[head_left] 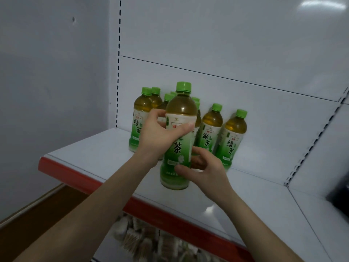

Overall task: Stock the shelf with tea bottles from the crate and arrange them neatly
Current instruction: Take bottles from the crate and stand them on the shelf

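Two hands grip one tea bottle (179, 140) upright — left hand (158, 137) high, right hand (204, 169) low.

Dim, flat, bluish light w/ soft overhead source: glare streak on back panel (323, 5) top right, faint sheen on shelf (209, 210). Shadows weak. Wide-angle bends panel seams and edges. Dark blurred object (340, 188) at right edge; items below shelf (143, 241) soft, smeared. Centre reasonably sharp.

Rear bottles (171, 96) mostly hidden.
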Action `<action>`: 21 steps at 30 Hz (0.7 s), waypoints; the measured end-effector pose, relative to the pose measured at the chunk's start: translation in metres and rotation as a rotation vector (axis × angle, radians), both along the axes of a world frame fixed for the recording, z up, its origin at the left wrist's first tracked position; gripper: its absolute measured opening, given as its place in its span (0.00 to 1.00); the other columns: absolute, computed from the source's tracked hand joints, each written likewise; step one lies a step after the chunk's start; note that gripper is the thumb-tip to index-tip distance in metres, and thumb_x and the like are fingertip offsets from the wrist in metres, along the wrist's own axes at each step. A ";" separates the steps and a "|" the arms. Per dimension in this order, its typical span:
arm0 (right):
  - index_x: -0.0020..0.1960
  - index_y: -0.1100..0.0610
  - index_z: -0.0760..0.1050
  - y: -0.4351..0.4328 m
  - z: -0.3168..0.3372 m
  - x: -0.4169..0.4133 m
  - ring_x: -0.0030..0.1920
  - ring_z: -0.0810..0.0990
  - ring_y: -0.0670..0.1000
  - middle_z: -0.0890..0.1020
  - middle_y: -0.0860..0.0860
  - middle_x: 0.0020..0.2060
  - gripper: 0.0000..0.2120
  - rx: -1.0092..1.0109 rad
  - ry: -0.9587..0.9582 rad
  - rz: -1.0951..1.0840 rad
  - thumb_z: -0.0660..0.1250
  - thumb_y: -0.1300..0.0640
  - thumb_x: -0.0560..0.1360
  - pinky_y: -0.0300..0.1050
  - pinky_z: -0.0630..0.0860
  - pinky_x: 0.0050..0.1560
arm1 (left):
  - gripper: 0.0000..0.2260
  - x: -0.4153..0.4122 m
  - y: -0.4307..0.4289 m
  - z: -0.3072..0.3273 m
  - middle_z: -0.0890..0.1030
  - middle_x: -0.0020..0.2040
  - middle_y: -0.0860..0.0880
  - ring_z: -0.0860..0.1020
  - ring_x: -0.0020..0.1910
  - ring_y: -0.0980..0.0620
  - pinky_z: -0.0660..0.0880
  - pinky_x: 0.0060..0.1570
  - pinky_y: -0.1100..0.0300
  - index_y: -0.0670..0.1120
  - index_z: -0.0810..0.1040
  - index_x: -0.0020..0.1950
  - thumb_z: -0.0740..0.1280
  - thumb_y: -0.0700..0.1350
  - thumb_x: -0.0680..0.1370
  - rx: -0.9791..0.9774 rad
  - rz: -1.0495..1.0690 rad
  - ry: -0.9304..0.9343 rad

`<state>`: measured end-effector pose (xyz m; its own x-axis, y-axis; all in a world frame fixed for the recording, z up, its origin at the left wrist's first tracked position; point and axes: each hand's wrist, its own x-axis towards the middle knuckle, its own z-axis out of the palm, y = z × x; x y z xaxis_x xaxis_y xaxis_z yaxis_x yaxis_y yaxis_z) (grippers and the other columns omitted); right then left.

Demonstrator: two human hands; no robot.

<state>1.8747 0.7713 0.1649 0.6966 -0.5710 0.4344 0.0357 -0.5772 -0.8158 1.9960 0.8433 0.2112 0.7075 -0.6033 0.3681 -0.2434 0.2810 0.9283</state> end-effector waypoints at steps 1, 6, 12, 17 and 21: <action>0.50 0.45 0.74 -0.001 0.002 -0.005 0.46 0.83 0.41 0.85 0.41 0.40 0.20 0.048 -0.018 0.010 0.74 0.64 0.66 0.33 0.78 0.44 | 0.19 0.000 0.002 0.000 0.80 0.44 0.51 0.81 0.44 0.54 0.80 0.40 0.60 0.48 0.71 0.55 0.73 0.48 0.68 -0.026 -0.077 0.014; 0.50 0.49 0.76 -0.004 0.008 -0.024 0.42 0.83 0.41 0.86 0.42 0.38 0.18 0.244 -0.102 0.101 0.69 0.69 0.68 0.32 0.77 0.38 | 0.12 0.011 0.014 -0.034 0.80 0.46 0.49 0.79 0.50 0.48 0.77 0.50 0.54 0.48 0.77 0.55 0.64 0.50 0.75 0.008 -0.290 0.033; 0.53 0.52 0.76 -0.006 0.011 -0.033 0.46 0.84 0.46 0.86 0.47 0.42 0.20 0.290 -0.122 0.114 0.68 0.70 0.67 0.36 0.79 0.41 | 0.29 -0.005 0.019 -0.078 0.85 0.46 0.53 0.83 0.46 0.55 0.77 0.40 0.65 0.54 0.73 0.59 0.79 0.49 0.61 0.078 -0.482 0.036; 0.54 0.48 0.75 -0.014 0.030 -0.037 0.48 0.83 0.44 0.84 0.45 0.47 0.20 0.135 -0.016 0.005 0.72 0.51 0.62 0.37 0.80 0.42 | 0.21 -0.013 0.013 -0.074 0.84 0.44 0.50 0.83 0.43 0.56 0.77 0.40 0.67 0.57 0.74 0.54 0.73 0.39 0.66 0.005 -0.458 -0.039; 0.52 0.52 0.75 -0.030 0.033 -0.035 0.43 0.84 0.44 0.83 0.45 0.44 0.15 0.098 -0.005 -0.087 0.73 0.59 0.68 0.36 0.79 0.36 | 0.23 -0.015 -0.006 -0.078 0.81 0.51 0.53 0.81 0.46 0.57 0.78 0.46 0.64 0.59 0.71 0.59 0.75 0.44 0.68 0.100 -0.456 -0.170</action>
